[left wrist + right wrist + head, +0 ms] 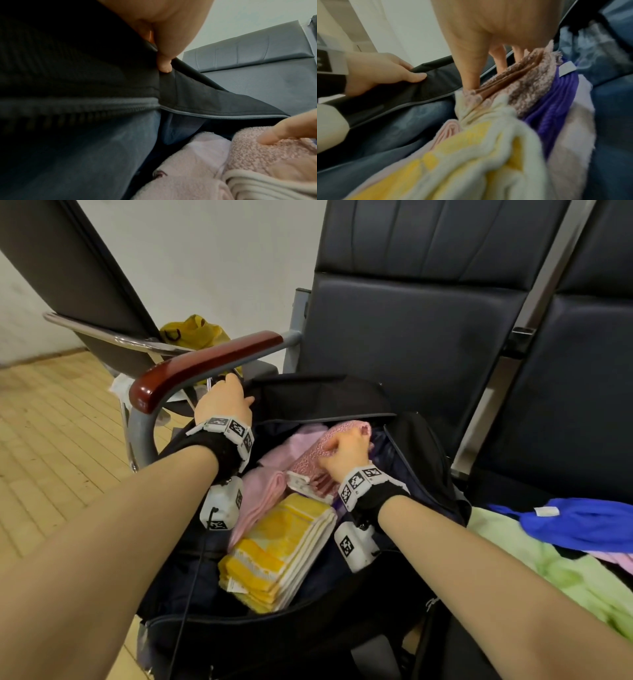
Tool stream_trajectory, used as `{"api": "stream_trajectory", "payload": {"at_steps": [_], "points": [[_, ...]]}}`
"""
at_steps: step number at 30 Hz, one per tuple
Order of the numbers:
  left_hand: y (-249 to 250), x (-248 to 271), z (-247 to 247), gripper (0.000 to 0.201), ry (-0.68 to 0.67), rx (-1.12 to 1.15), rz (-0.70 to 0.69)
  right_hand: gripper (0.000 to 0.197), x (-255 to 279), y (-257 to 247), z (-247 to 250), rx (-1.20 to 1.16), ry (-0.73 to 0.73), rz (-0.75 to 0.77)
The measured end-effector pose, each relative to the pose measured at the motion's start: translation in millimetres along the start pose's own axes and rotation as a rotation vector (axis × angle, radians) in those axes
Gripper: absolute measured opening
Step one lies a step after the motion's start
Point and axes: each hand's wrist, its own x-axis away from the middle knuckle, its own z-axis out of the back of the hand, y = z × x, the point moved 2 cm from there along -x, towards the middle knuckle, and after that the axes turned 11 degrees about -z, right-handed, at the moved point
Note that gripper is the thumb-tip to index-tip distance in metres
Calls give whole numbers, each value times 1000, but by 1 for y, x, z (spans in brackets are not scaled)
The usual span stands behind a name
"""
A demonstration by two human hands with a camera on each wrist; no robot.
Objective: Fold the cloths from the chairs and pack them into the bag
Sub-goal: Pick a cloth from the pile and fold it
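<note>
Pressing pink towel [329, 453] down into bag [421, 446], w/ right hand [344, 450] on top of it. Towel folded, long axis running roughly 7 to 1 o'clock in head view, sitting mid-bag towards the 12 o'clock wall, directly under right fingers [500, 60], no gap. Right fingers pointing down, slightly spread, tips digging into the folded edges [510, 75]; thumb [471, 73] pushing at the near corner. Looking more like tucking/pressing than a full grip; can't tell if any layer is pinched.

Left hand [224, 400] sitting at 10 o'clock from the towel, curled round the bag's rim flap [180, 88], thumb [412, 76] on the inner face, other fingers hidden behind the cloth. Pulling mouth wide, by the look of it.

Also lying in bag: pale pink cloth [301, 440] just at 9 o'clock of the towel, yellow towel [284, 546] at 6 o'clock, purple cloth [556, 97] tucked under at 3 o'clock. Still waiting unfolded on next chair: green cloth [548, 566] and blue cloth [582, 522], at 4 o'clock, nearer right hand.

Judging next: seating towel flat beside pale pink one, then right hand going over for blue or green. Left likely needed off the rim for folding.
</note>
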Motion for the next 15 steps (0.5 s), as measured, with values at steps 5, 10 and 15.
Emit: {"api": "stream_trajectory", "payload": {"at_steps": [5,10,15], "points": [[0,1,-4,33,-5,-4,-6,129,6,2,-20,247,-249,-107],[-2,3,-10,33,-9,-18,-4,133,-16,9,-35,198,-371,-65],[-2,5,-13,33,-23,-35,9,129,-25,16,-39,193,-388,-79]]}}
